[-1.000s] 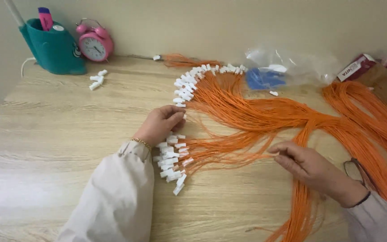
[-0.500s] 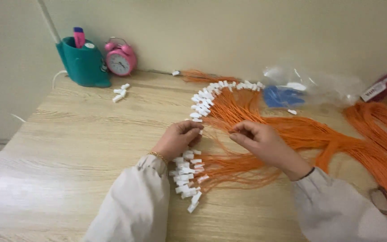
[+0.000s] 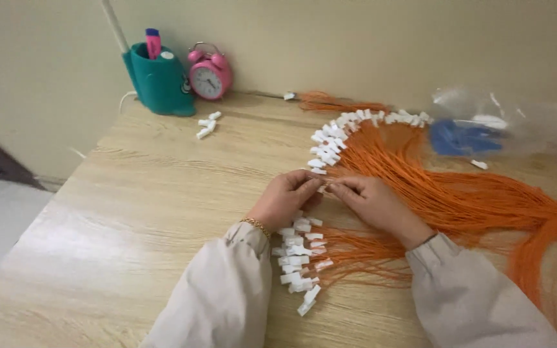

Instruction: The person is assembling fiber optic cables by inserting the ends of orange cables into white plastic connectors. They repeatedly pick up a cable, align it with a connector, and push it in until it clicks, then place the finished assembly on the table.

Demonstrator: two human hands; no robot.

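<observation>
In the middle of the frame, the left hand (image 3: 286,200) and the right hand (image 3: 372,201) meet over the wooden bench (image 3: 130,212). Both sets of fingers are pinched together on one small white plug (image 3: 322,189) at the end of a thin orange wire (image 3: 381,248). The plug is mostly hidden by the fingertips, so how tight the pinch is cannot be told. Below the hands lies a bunch of white plugs (image 3: 298,264) in a loose row, and a second curved row of plugs (image 3: 343,132) sits above them. The orange wires (image 3: 472,200) spread off to the right side of the frame. These wires look very light, thin and bendy, so they would flop and tangle easily. The little plugs look hard and are the best spot to hold. In the upper left stand a teal pen cup (image 3: 157,80) and a pink alarm clock (image 3: 210,74), with a few loose white plugs (image 3: 206,125) near them. A clear plastic bag (image 3: 485,125) lies in the upper right.
</observation>
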